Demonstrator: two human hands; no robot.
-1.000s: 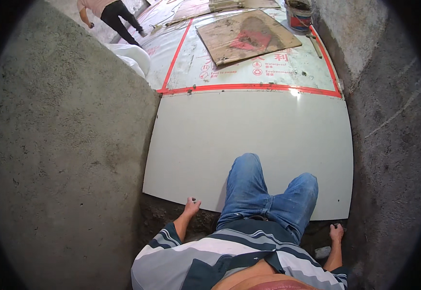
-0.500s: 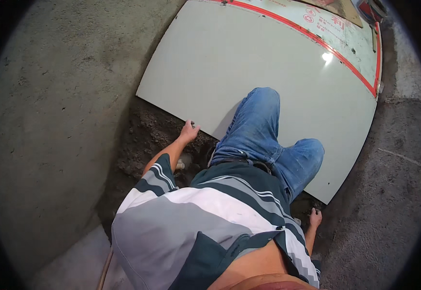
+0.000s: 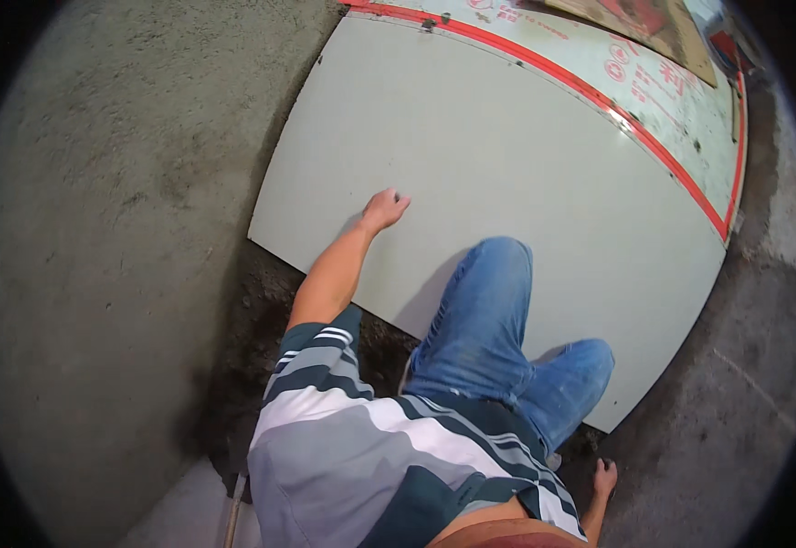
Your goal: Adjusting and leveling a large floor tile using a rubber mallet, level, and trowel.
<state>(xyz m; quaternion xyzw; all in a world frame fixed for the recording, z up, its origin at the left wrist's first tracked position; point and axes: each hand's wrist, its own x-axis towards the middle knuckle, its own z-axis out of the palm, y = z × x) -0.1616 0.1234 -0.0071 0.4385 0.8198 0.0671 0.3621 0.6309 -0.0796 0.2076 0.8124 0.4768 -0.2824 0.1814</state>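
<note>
My left hand [image 3: 384,211] is over the large pale tile [image 3: 471,137], well in from its left edge. Its fingers are curled together, and a small dark spot shows between thumb and fingers, too small to name. From here I cannot tell whether this hand touches the tile. Low on the right, my right hand [image 3: 605,477] hangs past the tile's near right corner, above dark ground. Its fingers look curled in, and what they hold, if anything, is hidden. My knees in blue jeans [image 3: 484,301] are over the tile's near part.
Beyond the tile, red tape [image 3: 562,80] runs along a printed white covering sheet [image 3: 663,110], with a cardboard piece [image 3: 640,32] on it. A rough grey concrete surface [image 3: 124,228] lies left. Dark loose soil [image 3: 265,288] borders the near edge. A thin pole [image 3: 234,511] stands lower left.
My left hand has moved from the tile's near edge forward over its surface. My right hand sits lower in the view. The view has shifted, so the tile appears lower.
</note>
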